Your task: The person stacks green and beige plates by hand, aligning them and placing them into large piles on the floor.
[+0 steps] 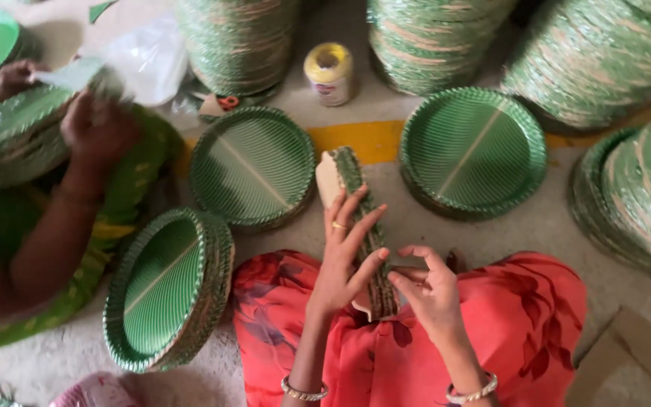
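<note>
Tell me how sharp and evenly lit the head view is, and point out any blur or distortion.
Head view: soft, even daylight, no hard shadows or glare. Sharp at the centre, on the left hand, right hand and the stack of plates on edge they hold. Motion blur smears the co-worker's hand and plastic bag. The plate piles bend at the edges from the wide lens.

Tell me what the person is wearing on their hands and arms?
The left hand has a gold ring on one finger. Each wrist wears a thin, shiny bangle: the left bangle and the right bangle by the right hand. The arms are bare, with no sleeves showing.
</note>
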